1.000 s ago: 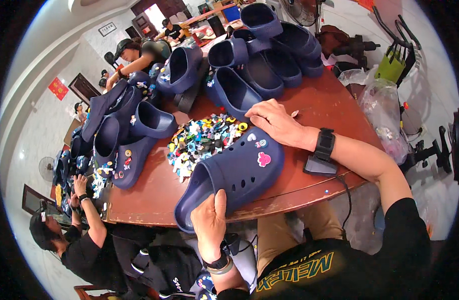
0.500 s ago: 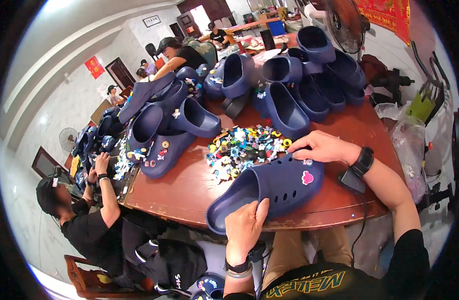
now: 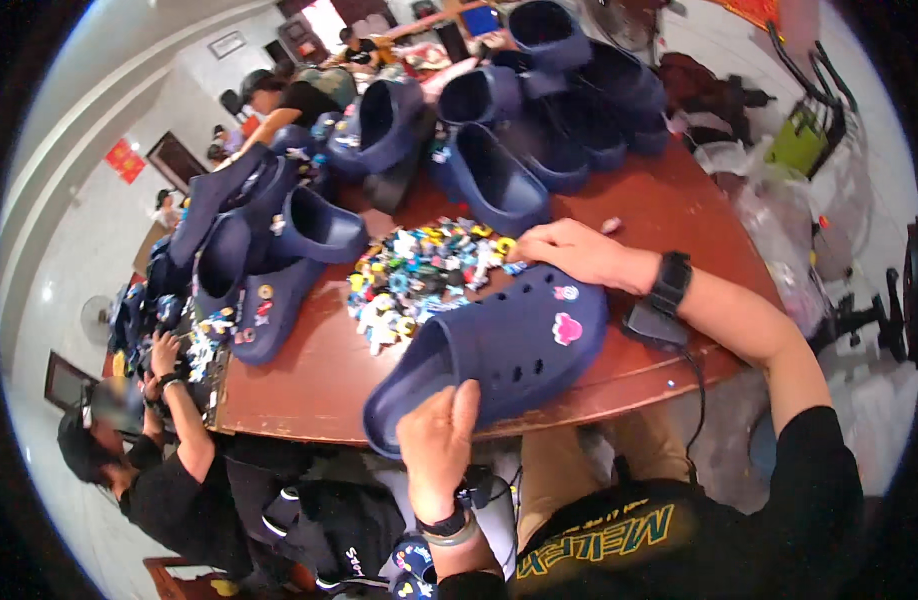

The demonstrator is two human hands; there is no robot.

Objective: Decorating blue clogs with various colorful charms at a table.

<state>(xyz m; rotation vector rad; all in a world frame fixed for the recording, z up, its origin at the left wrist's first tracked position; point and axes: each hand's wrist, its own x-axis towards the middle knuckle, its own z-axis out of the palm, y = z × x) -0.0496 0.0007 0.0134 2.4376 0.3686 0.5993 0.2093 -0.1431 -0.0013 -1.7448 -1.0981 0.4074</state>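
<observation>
Navy clog [image 3: 504, 335] judged light, springy foam, best held heelward, where left hand [image 3: 436, 437] clasps its near side (right hand [image 3: 569, 250]: cannot tell if gripping anything).

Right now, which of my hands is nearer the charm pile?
Right. Your right hand is at the right edge of the charm pile; your left hand, nearer you, holds the navy clog.

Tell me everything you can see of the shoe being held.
It is a dark blue clog, smooth and foam-like, with small holes and a wide opening. A pink charm and smaller decoration sit near its toe, which points right. The left hand grips its rim over the table's near edge; whether the right hand touches it is unclear.
</observation>
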